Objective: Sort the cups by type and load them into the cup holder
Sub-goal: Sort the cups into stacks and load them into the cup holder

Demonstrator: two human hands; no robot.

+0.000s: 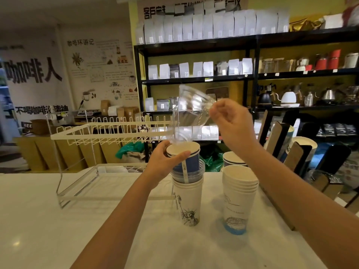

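Two hands work above a white counter [58,230]. The right hand [231,123] pinches a tilted clear plastic cup [191,105] by its rim, raised above a mixed stack. The left hand [165,162] wraps its fingers round a blue paper cup [191,162] topping that stack [187,200]. Beside it stand nested white paper cups [238,200]. A white wire rack [108,131] stands just behind.

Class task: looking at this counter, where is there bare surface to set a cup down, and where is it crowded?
Free: the wide white counter in front of the wire rack, left of the left forearm, and the near strip between the two forearms. Crowded: the far right, where the mixed stack under the left hand, the white paper cup stack and the right hand with its clear cups cluster together.
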